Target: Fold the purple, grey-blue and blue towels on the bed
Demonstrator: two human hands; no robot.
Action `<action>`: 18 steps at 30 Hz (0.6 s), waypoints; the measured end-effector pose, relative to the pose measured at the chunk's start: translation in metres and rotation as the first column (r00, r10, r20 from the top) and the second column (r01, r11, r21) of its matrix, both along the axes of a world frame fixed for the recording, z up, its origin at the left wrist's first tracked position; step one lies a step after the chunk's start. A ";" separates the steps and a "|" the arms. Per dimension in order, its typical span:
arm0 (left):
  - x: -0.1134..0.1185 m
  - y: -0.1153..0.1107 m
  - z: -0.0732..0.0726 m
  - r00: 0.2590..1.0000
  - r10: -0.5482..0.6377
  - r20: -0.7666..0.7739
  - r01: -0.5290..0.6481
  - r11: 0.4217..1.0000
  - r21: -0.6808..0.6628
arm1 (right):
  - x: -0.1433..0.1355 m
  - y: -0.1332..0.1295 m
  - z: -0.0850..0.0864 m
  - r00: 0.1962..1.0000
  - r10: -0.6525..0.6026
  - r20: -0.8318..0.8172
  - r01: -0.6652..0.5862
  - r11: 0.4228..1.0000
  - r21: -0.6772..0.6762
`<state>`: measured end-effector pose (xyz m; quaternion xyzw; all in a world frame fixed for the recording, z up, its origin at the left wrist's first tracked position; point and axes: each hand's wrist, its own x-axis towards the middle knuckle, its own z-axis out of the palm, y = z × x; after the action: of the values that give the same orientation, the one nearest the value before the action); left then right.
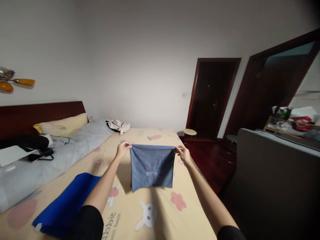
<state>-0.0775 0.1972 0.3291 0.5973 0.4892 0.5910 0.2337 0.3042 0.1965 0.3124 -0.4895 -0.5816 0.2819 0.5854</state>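
Note:
A grey-blue cloth (pixel 152 165) with small pale lettering near its lower edge hangs stretched between my hands, above the bed. My left hand (pixel 123 149) is closed on its upper left corner, and my right hand (pixel 182 153) pinches the upper right corner. The cloth's top edge is nearly straight, with the rest hanging down in soft folds. Under it lies a cream bed sheet (pixel 185 220) printed with rabbits, carrots and flowers. A bright blue folded cloth (pixel 67 200) rests flat on the sheet, partly hidden by my left arm.
A grey quilt (pixel 82 143), a pillow (pixel 63 125), a phone (pixel 35 157) and black items are along the bed's left side. A white bag (pixel 118 126) sits at the far end. To the right are a round stool (pixel 190 132) and a large grey panel (pixel 270 176).

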 end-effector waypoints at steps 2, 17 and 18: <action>-0.002 0.002 0.004 0.999 0.030 -0.034 -0.029 0.999 0.043 | 0.005 -0.001 0.002 1.000 -0.001 -0.030 0.002 1.000 0.026; 0.011 -0.191 -0.244 0.828 -0.225 -0.513 0.032 0.934 -0.357 | 0.023 -0.184 -0.232 0.992 0.058 -0.116 -0.110 0.846 -0.521; 0.011 -0.201 -0.258 0.787 -0.240 -0.569 0.008 0.925 -0.379 | 0.021 -0.193 -0.244 0.991 0.040 -0.125 -0.103 0.828 -0.551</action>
<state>-0.0663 -0.0039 0.0706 0.7333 0.5957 0.2532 0.2082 0.3257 0.0035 0.0679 -0.6003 -0.4598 0.4867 0.4374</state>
